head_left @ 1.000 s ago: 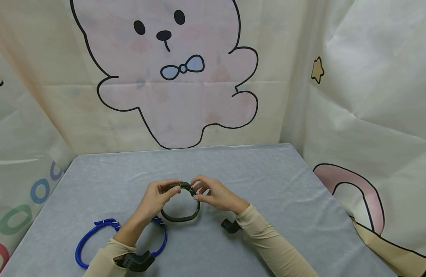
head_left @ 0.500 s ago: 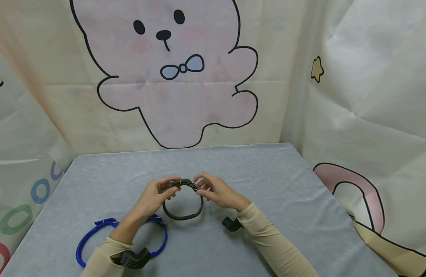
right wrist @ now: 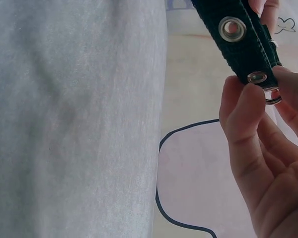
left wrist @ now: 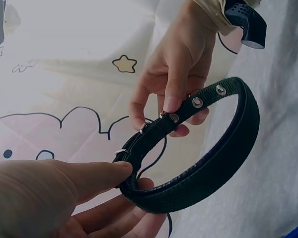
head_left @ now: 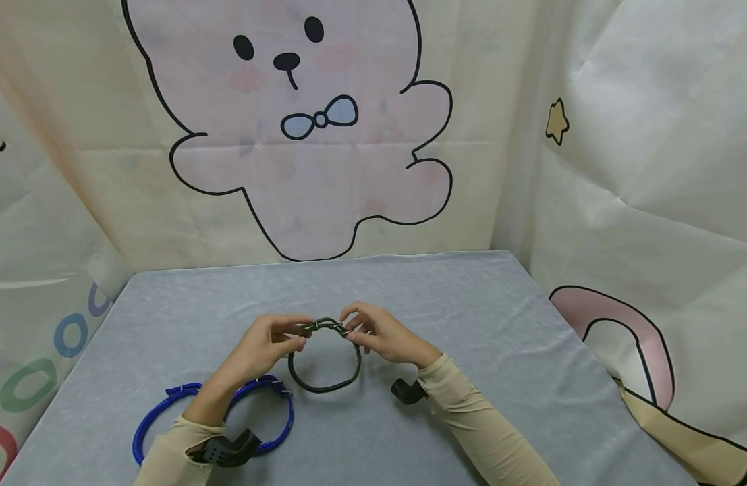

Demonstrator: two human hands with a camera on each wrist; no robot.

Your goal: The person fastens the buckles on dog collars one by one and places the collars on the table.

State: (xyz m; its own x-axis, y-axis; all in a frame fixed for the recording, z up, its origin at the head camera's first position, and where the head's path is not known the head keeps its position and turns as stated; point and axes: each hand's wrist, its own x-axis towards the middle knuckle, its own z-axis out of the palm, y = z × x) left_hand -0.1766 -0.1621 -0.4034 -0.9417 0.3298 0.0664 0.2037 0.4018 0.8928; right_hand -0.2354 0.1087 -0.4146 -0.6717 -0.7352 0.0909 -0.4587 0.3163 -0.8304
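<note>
A dark green pet collar (head_left: 326, 389), closed into a loop, is held up between both hands over the table. My left hand (head_left: 252, 351) pinches its upper left side between thumb and fingers, beside the metal buckle and keeper. With thumb and fingertips my right hand (head_left: 388, 334) grips the buckle area at the upper right. In the left wrist view the collar (left wrist: 208, 168) shows metal eyelets along the strap and a padded dark lining. In the right wrist view the fingertips are right at an eyelet and a metal ring (right wrist: 273, 99).
Blue collars with metal buckles, one at the left (head_left: 144, 428) and one at the right (head_left: 288, 422), lie on the grey cloth-covered table (head_left: 470, 324), partly behind the left forearm. Cartoon-printed curtains (head_left: 373, 175) stand around the table.
The green collar has shifted slightly right and its loop shows more openly. My left hand has moved a little left and the fingers have slid along the strap; the right hand moved slightly right.
</note>
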